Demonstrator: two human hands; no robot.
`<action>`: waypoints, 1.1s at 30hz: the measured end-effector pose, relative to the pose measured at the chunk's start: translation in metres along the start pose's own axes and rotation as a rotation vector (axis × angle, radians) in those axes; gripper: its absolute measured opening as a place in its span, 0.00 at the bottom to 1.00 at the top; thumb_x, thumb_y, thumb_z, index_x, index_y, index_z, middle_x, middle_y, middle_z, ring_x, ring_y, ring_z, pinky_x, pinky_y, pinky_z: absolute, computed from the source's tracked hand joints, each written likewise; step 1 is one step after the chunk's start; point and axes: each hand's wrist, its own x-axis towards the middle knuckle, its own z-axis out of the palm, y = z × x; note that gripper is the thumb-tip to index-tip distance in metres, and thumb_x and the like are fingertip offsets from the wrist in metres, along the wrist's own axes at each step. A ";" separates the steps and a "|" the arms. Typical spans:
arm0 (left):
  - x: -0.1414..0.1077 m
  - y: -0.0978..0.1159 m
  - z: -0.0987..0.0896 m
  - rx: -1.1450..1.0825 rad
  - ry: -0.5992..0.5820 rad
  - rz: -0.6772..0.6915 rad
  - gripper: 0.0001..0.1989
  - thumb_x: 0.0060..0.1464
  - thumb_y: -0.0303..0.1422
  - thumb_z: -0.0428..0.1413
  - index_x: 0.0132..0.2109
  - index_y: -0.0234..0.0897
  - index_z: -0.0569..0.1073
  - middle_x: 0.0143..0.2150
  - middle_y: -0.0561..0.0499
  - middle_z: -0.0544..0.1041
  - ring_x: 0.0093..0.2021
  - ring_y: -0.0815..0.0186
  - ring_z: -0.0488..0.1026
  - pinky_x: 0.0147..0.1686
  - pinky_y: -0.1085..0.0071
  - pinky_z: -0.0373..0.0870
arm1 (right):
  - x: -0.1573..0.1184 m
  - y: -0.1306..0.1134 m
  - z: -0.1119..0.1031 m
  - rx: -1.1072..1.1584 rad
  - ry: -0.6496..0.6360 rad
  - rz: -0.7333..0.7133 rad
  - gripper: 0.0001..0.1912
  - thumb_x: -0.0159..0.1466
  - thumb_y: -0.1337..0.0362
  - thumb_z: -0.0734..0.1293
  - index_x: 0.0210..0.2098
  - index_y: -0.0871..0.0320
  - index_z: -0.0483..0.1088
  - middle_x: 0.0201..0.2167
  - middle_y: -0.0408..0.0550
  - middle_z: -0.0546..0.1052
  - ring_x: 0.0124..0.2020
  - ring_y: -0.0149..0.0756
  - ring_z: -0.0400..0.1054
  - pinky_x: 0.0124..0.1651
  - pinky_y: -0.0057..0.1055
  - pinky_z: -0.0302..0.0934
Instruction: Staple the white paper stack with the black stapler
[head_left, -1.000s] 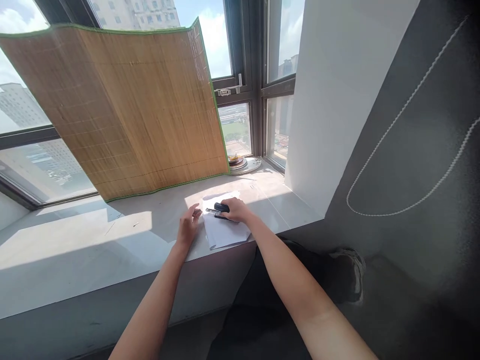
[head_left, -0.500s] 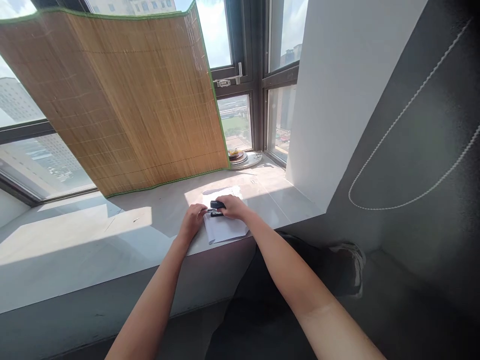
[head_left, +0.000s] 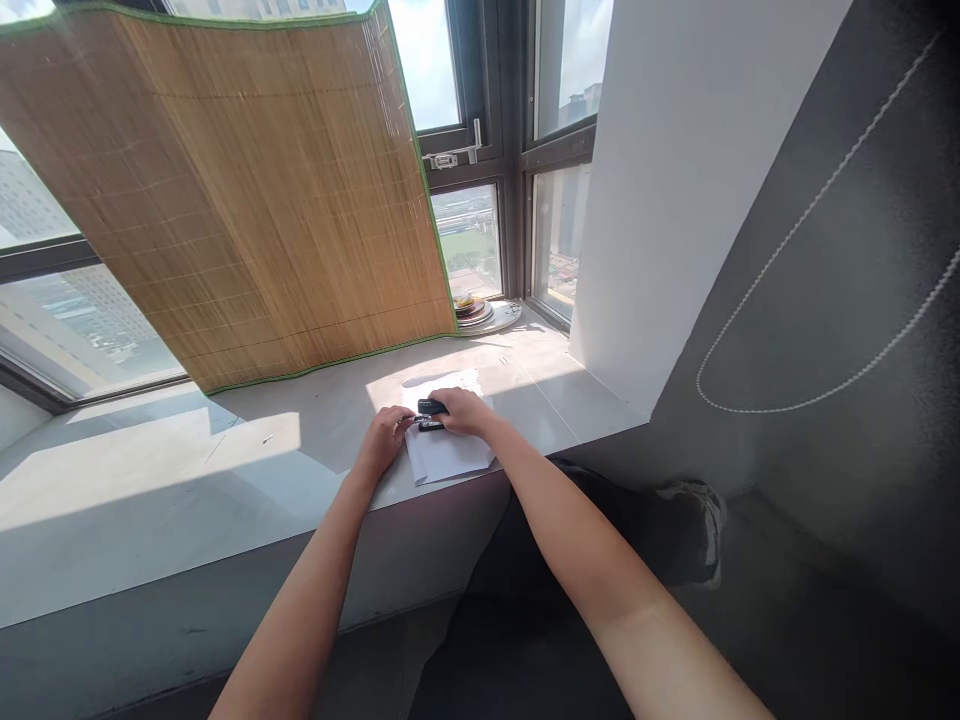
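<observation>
A black stapler (head_left: 431, 407) lies over white folded paper (head_left: 450, 458) on the windowsill. Its upper arm and lower base stand apart, with a thin metallic part between them. My right hand (head_left: 463, 411) is closed around the stapler's right end. From the left, my left hand (head_left: 385, 437) pinches at the thin metallic part that reaches out of the stapler. Whether that piece is a staple strip or part of the stapler is too small to tell. My left fingertips touch the paper's left side or hover just over it; I cannot tell which.
A bamboo mat (head_left: 300, 200) with green edging leans against the window on the left. Stacked plates (head_left: 480, 315) stand in the sill's far corner. A white bead cord (head_left: 750, 410) hangs at the right. The pale windowsill (head_left: 187, 480) ends in a front edge close to me.
The view has shifted slightly. My hands stay at the stapler with almost the same grip, and the paper lies where it was.
</observation>
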 end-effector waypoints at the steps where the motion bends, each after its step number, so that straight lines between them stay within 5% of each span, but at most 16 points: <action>1: 0.000 0.001 0.000 -0.005 -0.001 -0.006 0.09 0.65 0.32 0.54 0.45 0.41 0.80 0.46 0.45 0.84 0.47 0.54 0.77 0.50 0.57 0.74 | 0.000 0.000 0.000 0.002 -0.003 0.005 0.08 0.67 0.63 0.70 0.46 0.53 0.76 0.47 0.46 0.82 0.45 0.39 0.73 0.39 0.29 0.56; 7: -0.002 0.002 -0.001 -0.037 0.039 -0.014 0.10 0.64 0.34 0.56 0.45 0.42 0.82 0.46 0.45 0.85 0.47 0.54 0.79 0.50 0.56 0.75 | -0.001 0.001 -0.002 0.040 0.009 0.008 0.09 0.67 0.61 0.71 0.47 0.53 0.79 0.45 0.46 0.83 0.44 0.40 0.74 0.40 0.30 0.57; 16: -0.005 0.010 -0.007 -0.102 0.126 0.019 0.11 0.65 0.36 0.58 0.47 0.46 0.86 0.46 0.47 0.86 0.46 0.55 0.81 0.49 0.55 0.79 | 0.000 0.029 -0.007 0.127 0.091 0.030 0.19 0.65 0.62 0.74 0.56 0.48 0.79 0.51 0.45 0.84 0.53 0.42 0.76 0.56 0.34 0.63; 22: -0.008 0.023 -0.013 -0.209 0.109 0.062 0.08 0.64 0.35 0.61 0.46 0.45 0.85 0.44 0.47 0.86 0.45 0.56 0.82 0.48 0.56 0.79 | -0.005 0.043 -0.016 0.287 0.080 -0.054 0.20 0.62 0.68 0.75 0.53 0.50 0.81 0.50 0.45 0.84 0.54 0.41 0.76 0.60 0.36 0.63; 28: -0.007 0.018 -0.011 -0.250 0.093 -0.008 0.31 0.55 0.39 0.70 0.63 0.46 0.70 0.48 0.50 0.84 0.44 0.59 0.82 0.49 0.58 0.76 | 0.000 0.019 -0.008 0.178 -0.059 -0.274 0.20 0.63 0.67 0.74 0.54 0.47 0.81 0.47 0.44 0.84 0.50 0.41 0.74 0.55 0.34 0.61; 33: -0.008 0.014 -0.008 -0.201 0.118 -0.007 0.24 0.55 0.39 0.70 0.55 0.44 0.71 0.44 0.51 0.82 0.41 0.61 0.80 0.47 0.62 0.74 | 0.002 -0.005 -0.001 0.035 -0.055 -0.302 0.18 0.64 0.67 0.73 0.53 0.45 0.81 0.45 0.43 0.84 0.51 0.43 0.72 0.55 0.35 0.56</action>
